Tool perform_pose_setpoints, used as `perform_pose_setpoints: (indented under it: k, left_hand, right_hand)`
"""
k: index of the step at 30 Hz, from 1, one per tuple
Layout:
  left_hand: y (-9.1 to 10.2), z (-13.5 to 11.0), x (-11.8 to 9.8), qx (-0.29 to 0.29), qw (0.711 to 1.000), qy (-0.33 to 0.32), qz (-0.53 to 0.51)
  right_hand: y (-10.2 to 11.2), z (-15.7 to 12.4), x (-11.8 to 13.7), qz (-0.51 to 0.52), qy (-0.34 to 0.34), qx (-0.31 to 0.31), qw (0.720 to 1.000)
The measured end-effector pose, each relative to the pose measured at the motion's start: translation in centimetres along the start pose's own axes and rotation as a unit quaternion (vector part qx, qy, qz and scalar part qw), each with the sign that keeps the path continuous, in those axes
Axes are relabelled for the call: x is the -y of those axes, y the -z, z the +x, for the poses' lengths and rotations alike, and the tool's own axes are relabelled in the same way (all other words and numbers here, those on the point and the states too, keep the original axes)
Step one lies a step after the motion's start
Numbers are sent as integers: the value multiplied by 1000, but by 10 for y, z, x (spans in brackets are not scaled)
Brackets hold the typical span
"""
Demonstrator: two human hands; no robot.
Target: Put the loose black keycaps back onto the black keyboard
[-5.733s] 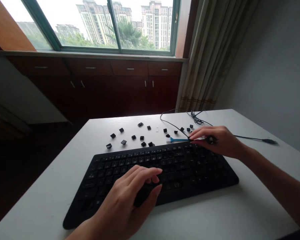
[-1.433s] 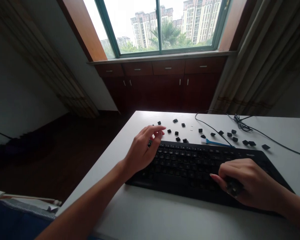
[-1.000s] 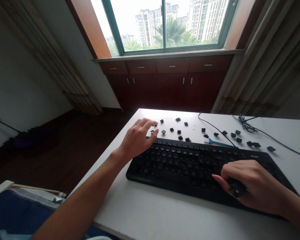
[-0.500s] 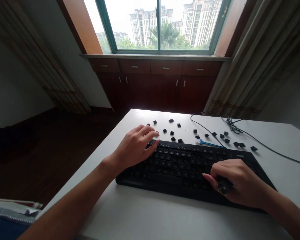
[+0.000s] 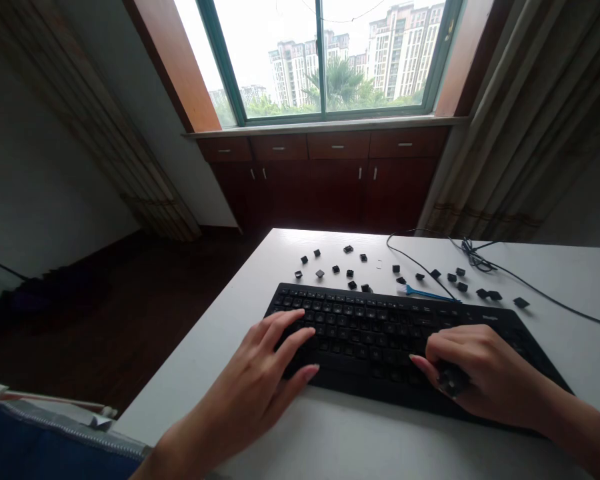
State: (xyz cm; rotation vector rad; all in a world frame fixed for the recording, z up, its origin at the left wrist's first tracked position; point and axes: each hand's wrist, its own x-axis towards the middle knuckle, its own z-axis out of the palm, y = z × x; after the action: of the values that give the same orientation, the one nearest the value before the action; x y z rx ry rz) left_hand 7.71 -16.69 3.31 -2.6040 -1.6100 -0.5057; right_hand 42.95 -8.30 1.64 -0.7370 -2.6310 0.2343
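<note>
A black keyboard lies across the white table. My left hand rests at the keyboard's near left corner, fingers stretched out over the keys and nothing in it. My right hand sits on the keyboard's right half with its fingers curled around a small dark object that I cannot make out. Several loose black keycaps are scattered on the table behind the keyboard, and a small blue brush lies among them.
A black cable snakes over the table's far right part. Dark wooden cabinets stand under the window, with a curtain at the right. A blue bag shows at the lower left, off the table's left edge.
My left hand has drawn back from the loose keycaps near the keyboard's far left corner to its near left edge. My right hand has stayed put, still curled around the dark object.
</note>
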Motion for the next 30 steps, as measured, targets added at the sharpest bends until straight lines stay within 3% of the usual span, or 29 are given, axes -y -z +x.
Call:
perform_pose_setpoints:
  k: [4, 11, 18, 22, 25, 30]
  left_hand:
    - [-16, -23, -16, 2, 999, 29, 19]
    - [-21, -15, -31, 4, 997, 64, 33]
    - [-23, -18, -31, -10, 997, 78, 26]
    - [-24, -18, -31, -24, 996, 85, 23]
    - [-26, -17, -32, -41, 995, 89, 17]
    - [-26, -18, -33, -43, 996, 83, 16]
  right_hand:
    - [0, 0, -1, -8, 0, 0, 1000]
    - [1, 0, -2, -5, 3, 5, 1000]
    - [2, 2, 2, 5, -10, 0, 1000]
    - [5, 4, 2, 14, -26, -41, 999]
    - [14, 15, -6, -36, -65, -80, 994]
    - [28, 59, -40, -162, -203, -50, 965]
